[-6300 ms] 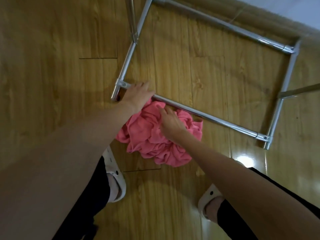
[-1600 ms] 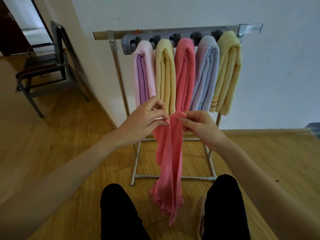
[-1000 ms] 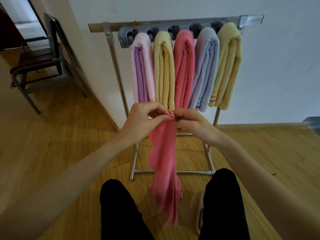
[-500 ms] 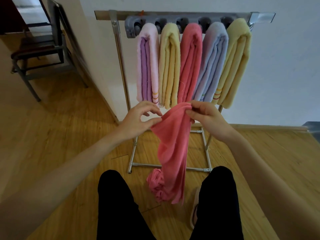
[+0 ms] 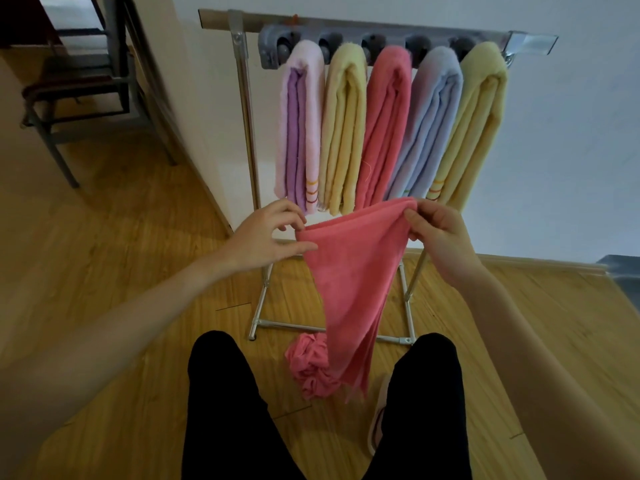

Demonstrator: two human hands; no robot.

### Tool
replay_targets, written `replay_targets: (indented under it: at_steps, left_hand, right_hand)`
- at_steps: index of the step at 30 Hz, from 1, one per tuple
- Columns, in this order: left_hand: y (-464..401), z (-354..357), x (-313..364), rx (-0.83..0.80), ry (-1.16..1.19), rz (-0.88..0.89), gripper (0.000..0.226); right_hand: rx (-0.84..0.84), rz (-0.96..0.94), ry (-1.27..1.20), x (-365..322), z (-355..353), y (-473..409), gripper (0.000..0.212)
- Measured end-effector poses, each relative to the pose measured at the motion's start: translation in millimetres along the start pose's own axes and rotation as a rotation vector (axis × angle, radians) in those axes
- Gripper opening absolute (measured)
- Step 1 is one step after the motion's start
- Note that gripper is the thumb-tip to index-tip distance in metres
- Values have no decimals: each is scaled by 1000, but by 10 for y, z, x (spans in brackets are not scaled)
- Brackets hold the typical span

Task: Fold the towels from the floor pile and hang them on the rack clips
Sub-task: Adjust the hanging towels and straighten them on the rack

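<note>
A pink towel (image 5: 353,282) hangs in front of me, held by its top edge. My left hand (image 5: 266,237) pinches its left corner and my right hand (image 5: 436,233) pinches its right corner, the edge stretched between them. Its lower end trails down to a crumpled pink heap (image 5: 306,370) on the floor between my legs. Behind it stands the metal rack (image 5: 242,109) with a grey clip bar (image 5: 346,39). Several folded towels hang from the clips: lilac (image 5: 299,126), yellow (image 5: 343,133), pink (image 5: 384,123), pale blue (image 5: 429,126) and yellow (image 5: 474,123).
A dark metal chair (image 5: 79,84) stands at the back left by a doorway. A white wall runs behind the rack, with a corner edge (image 5: 187,133) to its left. My black-trousered legs (image 5: 225,410) and a white slipper (image 5: 377,424) are on the wooden floor.
I picked the pink towel off the floor pile and stood up to face the rack. In the last second my hands moved apart, spreading the bunched top edge open.
</note>
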State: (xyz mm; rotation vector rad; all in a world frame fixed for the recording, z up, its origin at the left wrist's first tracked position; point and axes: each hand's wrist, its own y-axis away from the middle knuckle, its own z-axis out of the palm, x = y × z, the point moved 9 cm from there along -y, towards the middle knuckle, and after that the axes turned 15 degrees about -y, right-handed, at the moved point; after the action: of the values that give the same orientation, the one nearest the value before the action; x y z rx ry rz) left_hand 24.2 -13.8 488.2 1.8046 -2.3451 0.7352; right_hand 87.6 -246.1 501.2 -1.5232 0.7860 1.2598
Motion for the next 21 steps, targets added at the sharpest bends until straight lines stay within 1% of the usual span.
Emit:
replay_targets:
  at_steps: [5, 9, 15, 18, 21]
  left_hand:
    - [-109, -435, 222, 98, -10, 83, 11]
    - [-199, -647, 332, 134, 7, 96, 11]
    - [-275, -900, 473, 193, 179, 73, 15]
    - [-286, -948, 556, 140, 274, 99, 21]
    - [-235, -858, 697, -3, 264, 167, 16]
  right_hand:
    - [56, -32, 55, 17, -111, -9, 22]
    - [102, -61, 37, -77, -165, -37, 28]
    - [173, -122, -54, -344, -196, -114, 21]
    - [206, -144, -62, -417, -174, -179, 17]
    - [209, -153, -47, -394, -107, -241, 17]
